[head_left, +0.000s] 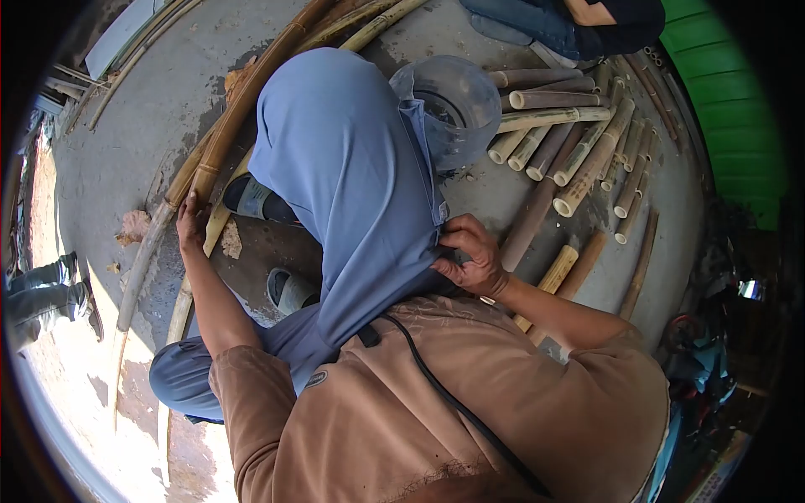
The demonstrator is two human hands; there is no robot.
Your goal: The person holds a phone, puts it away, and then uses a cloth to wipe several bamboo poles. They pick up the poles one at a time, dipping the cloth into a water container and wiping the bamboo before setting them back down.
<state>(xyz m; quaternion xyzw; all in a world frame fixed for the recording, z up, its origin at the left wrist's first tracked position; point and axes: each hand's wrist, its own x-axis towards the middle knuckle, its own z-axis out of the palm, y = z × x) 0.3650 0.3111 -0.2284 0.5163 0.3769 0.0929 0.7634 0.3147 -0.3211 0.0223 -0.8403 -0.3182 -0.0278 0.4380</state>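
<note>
My left hand [192, 223] is closed at the edge of a long bamboo pole [220, 155], which slants past my left leg; some of its fingers are hidden. Bent with thumb and fingertips drawn together, my right hand [475, 256] grips the blue-grey trousers [344, 159] at the hip, just below the pocket edge. Whether anything small sits inside that pinch cannot be made out. Beside the raised knee stands a clear plastic tub [465, 138].
Cut bamboo pieces [587, 168] are piled on the right, with several more near my right elbow. Another person's legs [537, 29] show at the top, and other feet [54, 298] at the left. A green corrugated wall [729, 109] borders the right side. Dry leaves [134, 226] dot the concrete floor.
</note>
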